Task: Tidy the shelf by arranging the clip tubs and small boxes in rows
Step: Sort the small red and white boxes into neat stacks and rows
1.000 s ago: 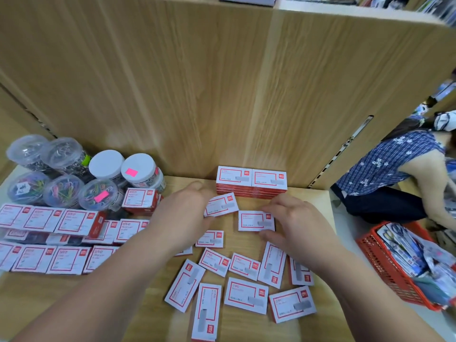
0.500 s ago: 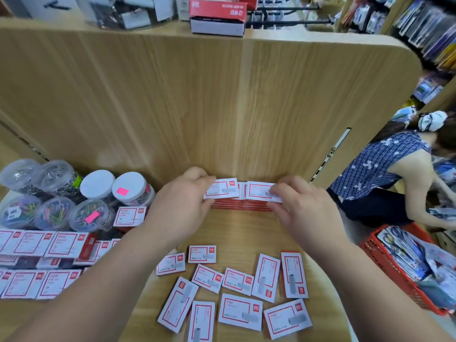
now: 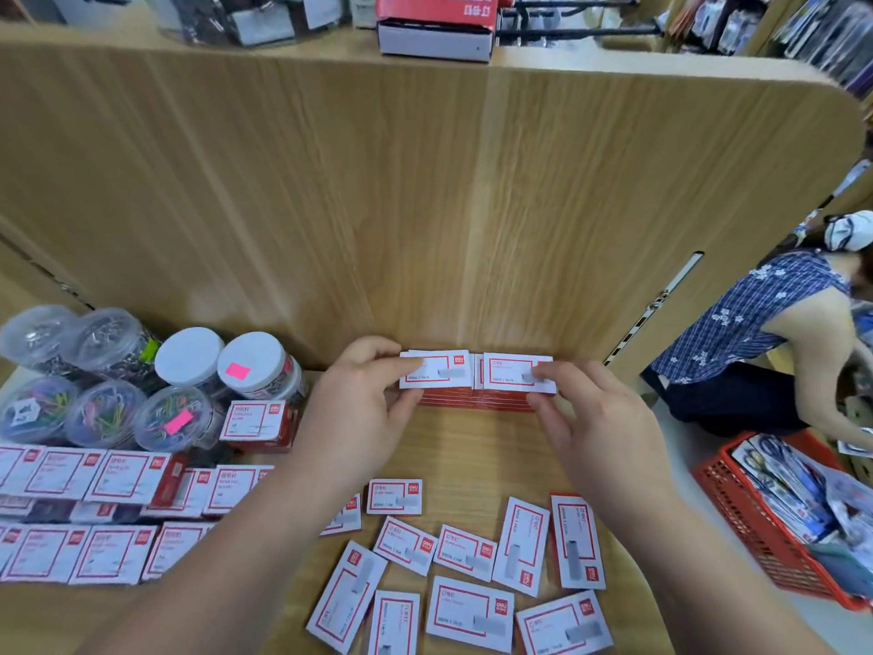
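Two stacks of small red-and-white boxes stand side by side against the wooden back panel. My left hand [image 3: 363, 408] pinches the top box of the left stack [image 3: 437, 375]. My right hand [image 3: 595, 418] holds the top box of the right stack [image 3: 512, 378] with fingers on its face and thumb at its front edge. Several more small boxes [image 3: 467, 564] lie scattered flat on the shelf [image 3: 472, 456] in front of my wrists. Clear clip tubs [image 3: 170, 418] with coloured and metal clips cluster at the left, next to rows of boxes [image 3: 113, 479].
The wooden back panel [image 3: 425, 205] rises straight behind the stacks. A red basket [image 3: 737, 503] full of packets sits on the floor at the right, where a person [image 3: 765, 333] bends down. A red and white carton [image 3: 437, 26] sits on the top ledge.
Both hands picked small boxes from the scattered pile, carried them to the back, and set them on the two stacks against the panel. My view tilted upward.
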`<state>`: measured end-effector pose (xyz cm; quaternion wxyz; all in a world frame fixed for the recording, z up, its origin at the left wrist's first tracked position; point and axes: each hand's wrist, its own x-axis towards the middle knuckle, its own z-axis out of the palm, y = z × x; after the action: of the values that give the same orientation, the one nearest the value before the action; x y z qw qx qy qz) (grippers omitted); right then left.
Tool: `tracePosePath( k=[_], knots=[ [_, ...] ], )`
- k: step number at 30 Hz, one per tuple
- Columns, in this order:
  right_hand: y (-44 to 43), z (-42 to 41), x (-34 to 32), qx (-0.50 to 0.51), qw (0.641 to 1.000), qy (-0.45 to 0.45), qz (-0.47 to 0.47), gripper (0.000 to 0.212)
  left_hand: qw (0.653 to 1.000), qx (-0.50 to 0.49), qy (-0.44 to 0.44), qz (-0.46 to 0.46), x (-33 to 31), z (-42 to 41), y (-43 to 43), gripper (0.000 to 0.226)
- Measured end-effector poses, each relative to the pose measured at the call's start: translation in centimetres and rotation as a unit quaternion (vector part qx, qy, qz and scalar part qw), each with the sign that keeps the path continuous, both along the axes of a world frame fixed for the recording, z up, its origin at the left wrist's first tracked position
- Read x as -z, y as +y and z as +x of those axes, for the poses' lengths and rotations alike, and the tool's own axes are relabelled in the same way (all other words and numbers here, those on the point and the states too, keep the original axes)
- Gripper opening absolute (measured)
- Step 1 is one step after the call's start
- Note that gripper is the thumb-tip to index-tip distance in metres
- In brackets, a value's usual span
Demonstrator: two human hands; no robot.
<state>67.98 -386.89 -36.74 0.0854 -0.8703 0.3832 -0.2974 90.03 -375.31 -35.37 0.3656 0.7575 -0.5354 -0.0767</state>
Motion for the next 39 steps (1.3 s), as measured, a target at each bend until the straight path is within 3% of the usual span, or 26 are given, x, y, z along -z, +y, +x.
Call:
tracePosePath(
  k=[4,15,27,33,36,39],
  knots=[
    [-0.1,0.8,0.0,0.002,1.000,-0.001,0.010,0.021,0.999,-0.015,0.034,-0.017,0.3,0.0,-0.7,0.029],
    [0.2,1.1,0.4,0.024,0.999,0.000,0.037,0.027,0.998,-0.020,-0.068,0.005,0.5,-0.7,-1.4,0.039],
    [1.1,2.3,0.5,0.037,0.999,0.023,-0.003,0.024,0.998,-0.049,-0.046,0.002,0.2,-1.2,-1.4,0.034],
    [1.4,2.4,-0.2,0.033,0.998,0.050,0.023,0.021,0.998,-0.043,-0.036,0.011,0.2,-1.3,-1.2,0.035],
    [1.4,1.8,-1.0,0.034,0.995,0.071,0.068,0.029,0.999,-0.017,-0.012,0.045,-0.3,-0.9,-0.6,0.044],
    [2.4,-0.2,-1.5,0.032,0.995,0.008,0.093,0.045,0.998,-0.007,-0.037,0.050,-1.5,-1.0,2.0,0.047]
  ],
)
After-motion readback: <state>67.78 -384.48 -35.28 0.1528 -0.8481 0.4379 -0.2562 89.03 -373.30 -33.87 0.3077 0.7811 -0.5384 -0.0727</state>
